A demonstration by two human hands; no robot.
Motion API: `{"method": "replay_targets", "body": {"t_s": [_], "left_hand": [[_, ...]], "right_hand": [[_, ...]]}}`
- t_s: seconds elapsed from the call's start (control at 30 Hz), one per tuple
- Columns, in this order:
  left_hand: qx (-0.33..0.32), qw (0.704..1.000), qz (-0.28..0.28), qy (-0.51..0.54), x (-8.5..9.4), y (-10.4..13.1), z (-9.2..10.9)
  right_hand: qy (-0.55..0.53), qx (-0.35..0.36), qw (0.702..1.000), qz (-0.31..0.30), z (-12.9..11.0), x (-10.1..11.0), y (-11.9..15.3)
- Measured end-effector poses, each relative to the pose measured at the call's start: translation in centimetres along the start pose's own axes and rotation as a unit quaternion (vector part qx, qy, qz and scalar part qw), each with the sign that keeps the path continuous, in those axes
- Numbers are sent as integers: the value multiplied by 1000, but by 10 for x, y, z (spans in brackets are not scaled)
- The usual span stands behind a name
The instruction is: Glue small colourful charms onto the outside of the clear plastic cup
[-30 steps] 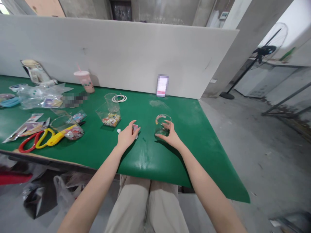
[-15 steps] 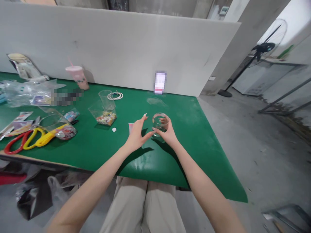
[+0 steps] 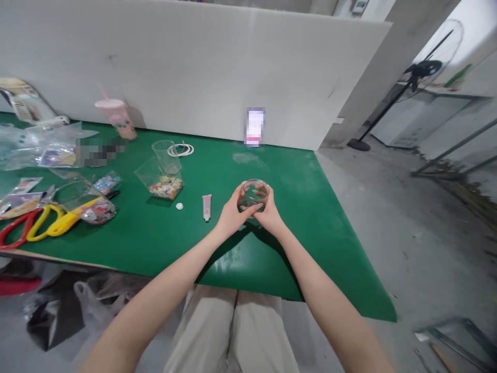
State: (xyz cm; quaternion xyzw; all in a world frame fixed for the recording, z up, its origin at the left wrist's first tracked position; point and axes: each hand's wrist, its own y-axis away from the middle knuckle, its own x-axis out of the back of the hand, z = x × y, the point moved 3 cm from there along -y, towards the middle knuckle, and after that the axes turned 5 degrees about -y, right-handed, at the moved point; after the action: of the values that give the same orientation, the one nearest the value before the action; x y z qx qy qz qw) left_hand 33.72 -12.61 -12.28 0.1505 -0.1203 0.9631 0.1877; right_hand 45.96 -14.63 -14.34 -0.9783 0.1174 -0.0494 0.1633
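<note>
My left hand (image 3: pixel 232 211) and right hand (image 3: pixel 272 215), half-curled, clasp a clear cup (image 3: pixel 254 194); a pink squeeze tube (image 3: pixel 207 207) lies to its left.

We are finding open green tabletop (image 3: pixel 314 223) extending from the right hand (image 3: pixel 273 213) to the table's right edge. Left of the left hand (image 3: pixel 231 212), we are noting a narrow gap, with a small tube (image 3: pixel 207 207) and white cap (image 3: pixel 179 206) obstructing low passage. Farther left, a clear container (image 3: pixel 146 175) and yellow-handled tool (image 3: pixel 68 223) are blocking us; a white panel (image 3: pixel 194 72) is closing off the back.
</note>
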Motion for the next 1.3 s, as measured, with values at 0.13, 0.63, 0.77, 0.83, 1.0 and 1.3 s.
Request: {"method": "replay_targets", "body": {"t_s": [0.13, 0.63, 0.77, 0.83, 1.0, 1.3], "left_hand": [[-2, 1000, 5, -3, 0, 0, -3], [-1, 1000, 11, -8, 0, 1, -3], [-10, 1000, 12, -9, 0, 1, -3], [-8, 1000, 12, -10, 0, 1, -3], [-6, 1000, 8, 2, 0, 3, 0], [4, 1000, 5, 3, 1, 5, 3]], "right_hand": [[-10, -10, 1000, -8, -2, 3, 0], [-46, -31, 998, -9, 0, 5, -1], [-43, -40, 998, -15, 4, 8, -2], [-42, -40, 998, -24, 5, 9, -2], [-49, -38, 997, -36, 5, 12, -2], [-51, -39, 997, -43, 6, 11, -2]]}}
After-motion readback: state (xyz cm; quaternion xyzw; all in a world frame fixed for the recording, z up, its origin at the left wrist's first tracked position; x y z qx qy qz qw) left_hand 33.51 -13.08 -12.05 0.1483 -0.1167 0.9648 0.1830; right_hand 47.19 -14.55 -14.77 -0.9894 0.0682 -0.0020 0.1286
